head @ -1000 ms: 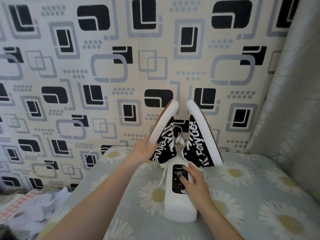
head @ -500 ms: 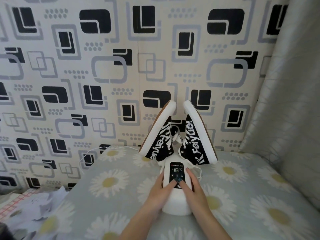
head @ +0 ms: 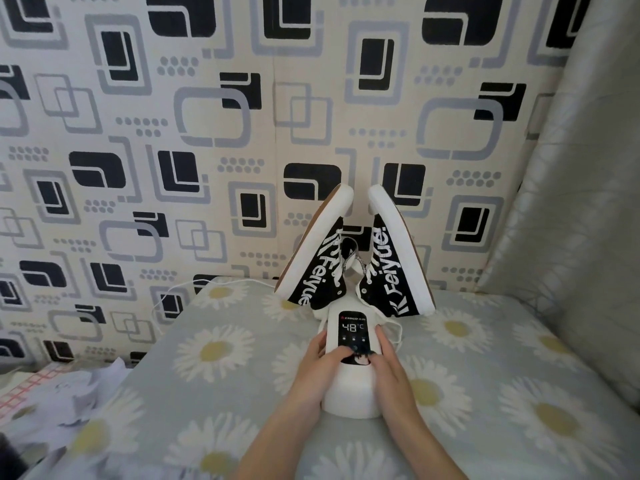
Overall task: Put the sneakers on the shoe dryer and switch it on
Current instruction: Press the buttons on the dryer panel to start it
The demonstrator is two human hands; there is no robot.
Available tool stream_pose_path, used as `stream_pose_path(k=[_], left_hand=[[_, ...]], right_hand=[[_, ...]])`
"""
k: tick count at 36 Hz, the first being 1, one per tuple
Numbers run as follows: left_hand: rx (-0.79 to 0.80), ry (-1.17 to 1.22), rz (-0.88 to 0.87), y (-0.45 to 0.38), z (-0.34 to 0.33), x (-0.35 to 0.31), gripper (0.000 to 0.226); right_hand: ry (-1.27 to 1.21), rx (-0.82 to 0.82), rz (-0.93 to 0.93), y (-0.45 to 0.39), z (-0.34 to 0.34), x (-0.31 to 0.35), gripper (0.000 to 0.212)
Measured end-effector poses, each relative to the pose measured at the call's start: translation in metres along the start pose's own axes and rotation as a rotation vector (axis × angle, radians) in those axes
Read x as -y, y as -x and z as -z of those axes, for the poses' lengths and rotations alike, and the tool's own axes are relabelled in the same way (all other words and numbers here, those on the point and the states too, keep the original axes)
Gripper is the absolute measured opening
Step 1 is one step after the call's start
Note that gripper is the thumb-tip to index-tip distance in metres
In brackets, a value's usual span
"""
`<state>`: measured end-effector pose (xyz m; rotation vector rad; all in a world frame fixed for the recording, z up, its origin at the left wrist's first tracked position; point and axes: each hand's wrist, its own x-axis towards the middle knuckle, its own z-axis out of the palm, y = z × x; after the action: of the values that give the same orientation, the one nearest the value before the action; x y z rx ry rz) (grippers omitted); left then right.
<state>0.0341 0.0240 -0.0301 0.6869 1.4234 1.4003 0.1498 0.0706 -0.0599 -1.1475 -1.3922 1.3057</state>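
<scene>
**Shoe dryer, loaded; control panel in use**

Head view. Item: white shoe dryer (head: pixel 351 393) on daisy-print bedcover (head: pixel 214 348), both sneakers (head: pixel 391 271) mounted soles-out. Display (head: pixel 353 328) reads 48 °C. Left hand (head: pixel 320 362), on a sneaker a second ago, now cups the dryer's left side, thumb on the panel. Right hand (head: pixel 389 362) stays flat along the right side. Judgement: loading done, dryer evidently powered, settings under adjustment.

I see a smooth white plastic shoe dryer (head: pixel 351 393) with a glossy black control panel (head: pixel 353 332), black canvas sneakers (head: pixel 389 271) with matt white rubber soles, and soft grey daisy-print cloth bedding (head: pixel 214 375).
</scene>
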Motion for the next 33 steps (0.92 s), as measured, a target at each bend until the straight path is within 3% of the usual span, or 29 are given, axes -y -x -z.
stream_pose_path(k=[14,28,33], left_hand=[[-0.044,-0.054,0.059,-0.013,-0.002,-0.006,0.063],[-0.030,-0.031,0.028,-0.014,-0.002,-0.007,0.056],[-0.021,-0.063,-0.006,-0.010,-0.001,-0.002,0.041]], right_hand=[[0.061,-0.006,0.008,0.005,0.001,0.005,0.051],[0.086,-0.003,0.019,0.009,0.002,0.009,0.050],[0.088,-0.003,0.020,0.010,0.002,0.010,0.050]])
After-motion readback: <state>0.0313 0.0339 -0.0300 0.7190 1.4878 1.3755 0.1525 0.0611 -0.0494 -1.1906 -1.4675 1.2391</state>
